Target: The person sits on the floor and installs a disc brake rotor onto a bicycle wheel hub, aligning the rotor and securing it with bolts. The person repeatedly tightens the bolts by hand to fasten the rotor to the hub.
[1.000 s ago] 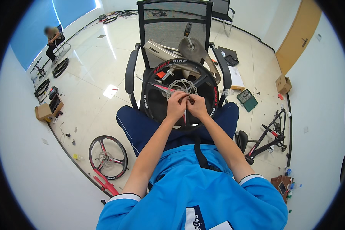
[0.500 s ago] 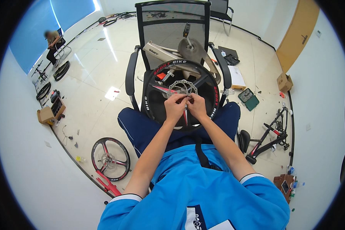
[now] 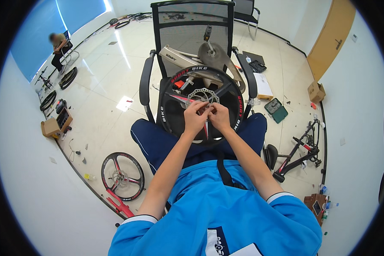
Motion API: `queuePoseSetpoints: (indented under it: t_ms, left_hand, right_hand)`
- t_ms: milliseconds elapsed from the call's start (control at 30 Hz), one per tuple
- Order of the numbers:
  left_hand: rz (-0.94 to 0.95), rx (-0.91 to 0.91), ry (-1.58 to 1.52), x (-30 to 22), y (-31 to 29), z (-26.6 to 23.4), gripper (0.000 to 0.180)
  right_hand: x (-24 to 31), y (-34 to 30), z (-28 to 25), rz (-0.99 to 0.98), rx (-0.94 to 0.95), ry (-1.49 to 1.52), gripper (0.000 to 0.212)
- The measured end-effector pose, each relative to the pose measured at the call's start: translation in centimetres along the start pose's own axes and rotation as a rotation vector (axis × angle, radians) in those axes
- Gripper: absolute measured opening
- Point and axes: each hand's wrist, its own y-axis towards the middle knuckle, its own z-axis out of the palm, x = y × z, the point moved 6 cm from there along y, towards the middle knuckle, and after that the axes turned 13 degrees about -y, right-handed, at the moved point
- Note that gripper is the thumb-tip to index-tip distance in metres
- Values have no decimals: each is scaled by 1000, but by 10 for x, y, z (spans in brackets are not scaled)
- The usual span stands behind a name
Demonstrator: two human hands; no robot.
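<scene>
A black spoked bicycle wheel (image 3: 166,111) with red and white lettering rests across the seat of an office chair (image 3: 145,81), over my lap. At its centre sits a silver brake disc (image 3: 195,94). My left hand (image 3: 194,118) and my right hand (image 3: 220,117) meet just at the near side of that disc. Fingertips of both are pinched together, and whatever they hold is too small and covered to name. Behind the wheel, a pale bicycle frame part (image 3: 179,58) with a crank (image 3: 209,46) leans on the chair.
Left on the floor lie another wheel (image 3: 134,164) and a red fork (image 3: 123,208). To the right are a dark bicycle frame (image 3: 301,155), a green tool case (image 3: 280,114) and cardboard boxes (image 3: 316,91). A seated person (image 3: 59,49) is at the far left.
My left fingers have shifted and lifted slightly, while both hands stay together over the wheel's centre. The wheel has not visibly moved.
</scene>
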Motion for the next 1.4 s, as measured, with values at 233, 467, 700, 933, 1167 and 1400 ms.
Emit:
queuePoseSetpoints:
  t_ms: [233, 467, 700, 933, 1167, 1400]
  left_hand:
    - [-197, -100, -217, 19, -1, 0, 15]
    - [-197, -143, -226, 27, -1, -3, 15]
    - [-122, -124, -93, 8, -3, 8, 13]
    - [165, -14, 48, 8, -1, 6, 14]
    - [-50, -120, -58, 12, -9, 1, 17]
    - [-83, -104, -77, 8, -8, 4, 14]
  right_hand:
    - [11, -1, -2, 36, 14, 72, 12]
    - [7, 0, 0, 36, 33, 86, 13]
    - [-3, 1, 0, 37, -37, 32, 12]
    - [12, 2, -5, 48, 18, 194, 11]
    - [0, -3, -2, 125, 15, 85, 11]
    - [1, 0, -2, 112, -7, 28, 13]
